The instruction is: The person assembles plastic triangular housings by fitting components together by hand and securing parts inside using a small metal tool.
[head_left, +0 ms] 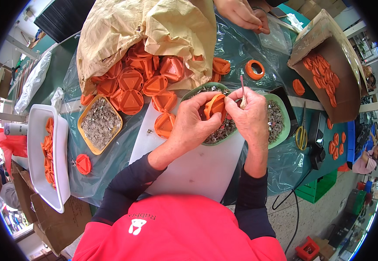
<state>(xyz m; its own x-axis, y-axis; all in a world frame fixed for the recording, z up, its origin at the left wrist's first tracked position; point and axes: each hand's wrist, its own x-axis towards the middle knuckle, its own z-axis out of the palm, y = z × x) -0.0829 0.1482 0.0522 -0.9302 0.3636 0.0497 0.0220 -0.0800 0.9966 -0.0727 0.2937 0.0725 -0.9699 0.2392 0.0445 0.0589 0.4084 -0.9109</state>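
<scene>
My left hand (192, 119) grips an orange round plastic part (215, 107), tilted up on its edge. My right hand (250, 114) is closed at the part's right side, thumb and fingertip pinched against its rim. A thin rod-like tool (242, 83) with a pale wrapped section sticks up from between the right fingers; its kind is unclear. Whatever the right fingertips pinch is too small to make out. Below both hands stands a green bowl (192, 92) of small metal pieces. A second, pale green bowl (287, 126) of similar pieces lies just right of my right hand.
A tan woven sack (171, 32) spills orange parts (131, 101) onto the table. A white board (189, 176) lies before me. At left are a yellow tray (94, 148) and a white tub (62, 191); at right, scissors (301, 137) and a carton (350, 78). Another person's hands (243, 13) work opposite.
</scene>
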